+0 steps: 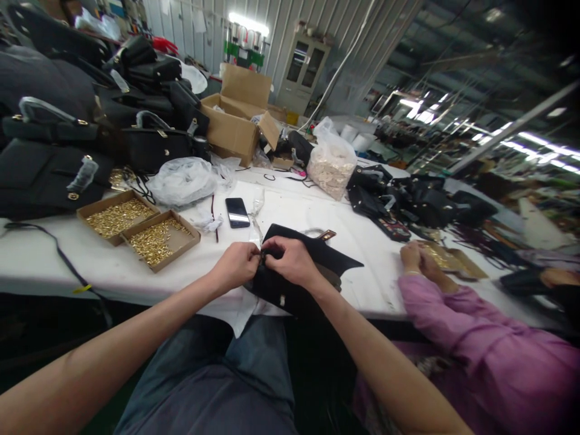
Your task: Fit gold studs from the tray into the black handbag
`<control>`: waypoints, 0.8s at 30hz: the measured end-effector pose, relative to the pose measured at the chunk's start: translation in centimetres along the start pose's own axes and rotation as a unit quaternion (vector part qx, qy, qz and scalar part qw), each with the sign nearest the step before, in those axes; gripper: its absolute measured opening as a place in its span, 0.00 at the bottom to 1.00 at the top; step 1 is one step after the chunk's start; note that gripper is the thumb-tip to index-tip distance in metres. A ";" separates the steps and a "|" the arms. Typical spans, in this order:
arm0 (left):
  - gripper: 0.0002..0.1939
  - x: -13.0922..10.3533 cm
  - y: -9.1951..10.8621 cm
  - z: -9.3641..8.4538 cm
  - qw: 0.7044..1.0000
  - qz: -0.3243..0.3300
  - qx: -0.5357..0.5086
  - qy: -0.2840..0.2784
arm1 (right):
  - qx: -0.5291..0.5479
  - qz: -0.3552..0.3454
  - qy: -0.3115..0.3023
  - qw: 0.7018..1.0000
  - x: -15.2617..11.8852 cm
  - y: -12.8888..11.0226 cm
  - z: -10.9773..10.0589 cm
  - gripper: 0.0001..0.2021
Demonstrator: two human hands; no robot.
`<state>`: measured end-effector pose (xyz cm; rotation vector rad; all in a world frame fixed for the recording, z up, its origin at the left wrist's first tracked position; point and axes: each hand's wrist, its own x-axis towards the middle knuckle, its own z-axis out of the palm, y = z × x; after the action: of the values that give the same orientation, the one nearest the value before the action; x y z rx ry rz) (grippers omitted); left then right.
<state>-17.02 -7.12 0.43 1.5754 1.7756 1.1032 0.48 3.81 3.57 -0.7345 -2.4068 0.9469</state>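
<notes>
Pinched together, the thumb and fingers of the left hand [243, 263] close on the left end of a black, smooth-surfaced bag [272, 291]; the right hand [290, 261] has its thumb and fingers curled in at the same spot, almost touching the left fingertips. Whatever small part lies between them is too hidden to tell. The bag is at the near edge of a white-covered table [290, 202], in front of the person, its dark flap spread to the right and a small pale metal clasp [282, 300] on its near side.

Just beyond the bag lies a brown strip with light markings [328, 234]. A black smartphone [237, 212] rests farther off, slightly left. Left of the hands, two shallow cardboard trays touch: the nearer tray [179, 252] and the farther tray [97, 231] both hold many small gold-coloured metal pieces [156, 241]. Behind them sits a crumpled translucent plastic bundle [185, 181], with black handbags [49, 175] piled at far left.

At the far side stand an open brown cardboard box [231, 136] and, right of it, a clear plastic sack of small beige pieces [333, 166]. More black bags [417, 199] are heaped to the right. Nearer on that side, a co-worker in pink sleeves [435, 308] holds both hands beside another cardboard tray [473, 269].
</notes>
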 end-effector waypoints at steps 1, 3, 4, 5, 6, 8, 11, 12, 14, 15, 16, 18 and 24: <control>0.08 -0.1 -0.1 0.0 1.000 0.002 -0.005 0.008 | 0.000 0.002 -0.006 1.000 0.1 0.1 0.0 0.13; 0.07 -0.1 -0.3 0.0 1.000 0.014 -0.008 0.016 | -0.001 0.007 -0.020 1.000 0.2 0.2 -0.1 0.13; 0.07 -0.1 -0.4 0.0 1.000 0.023 -0.006 0.015 | -0.001 0.011 -0.026 1.000 0.4 0.3 -0.2 0.12; 0.08 0.0 -0.5 0.0 0.999 0.035 -0.006 0.012 | 0.001 0.015 -0.032 0.999 0.5 0.4 -0.2 0.12; 0.08 0.2 -0.6 -0.1 0.999 0.046 -0.007 0.007 | 0.005 0.019 -0.037 0.999 0.6 0.6 -0.2 0.12; 0.08 0.5 -0.9 -0.1 0.998 0.053 -0.020 0.000 | 0.021 0.028 -0.045 0.998 1.0 1.0 -0.2 0.13; 0.08 1.1 -1.4 0.0 0.998 0.027 -0.054 -0.007 | 0.053 0.048 -0.055 0.996 1.4 1.7 -0.2 0.13; 0.08 1.2 -1.6 0.0 0.998 0.016 -0.065 -0.009 | 0.060 0.054 -0.059 0.995 1.6 1.8 -0.1 0.13; 0.07 1.3 -2.0 0.1 0.996 0.000 -0.084 -0.013 | 0.069 0.065 -0.067 0.993 1.8 2.0 0.0 0.14; 0.07 1.3 -2.2 0.1 0.996 -0.004 -0.092 -0.016 | 0.072 0.069 -0.071 0.992 1.9 2.0 0.1 0.14; 0.07 1.2 -2.4 0.1 0.995 -0.009 -0.101 -0.019 | 0.075 0.074 -0.075 0.992 2.0 2.0 0.2 0.14; 0.08 1.0 -2.8 0.0 0.992 -0.016 -0.119 -0.025 | 0.080 0.082 -0.083 0.990 2.3 1.8 0.4 0.13; 0.10 0.7 -2.6 0.1 0.986 -0.030 -0.161 0.003 | 0.079 0.083 -0.091 0.989 2.9 1.9 0.7 0.13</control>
<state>-18.53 -6.42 -1.73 1.3177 1.5441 1.2924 -1.50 6.45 2.40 -0.8314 -2.4162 1.3084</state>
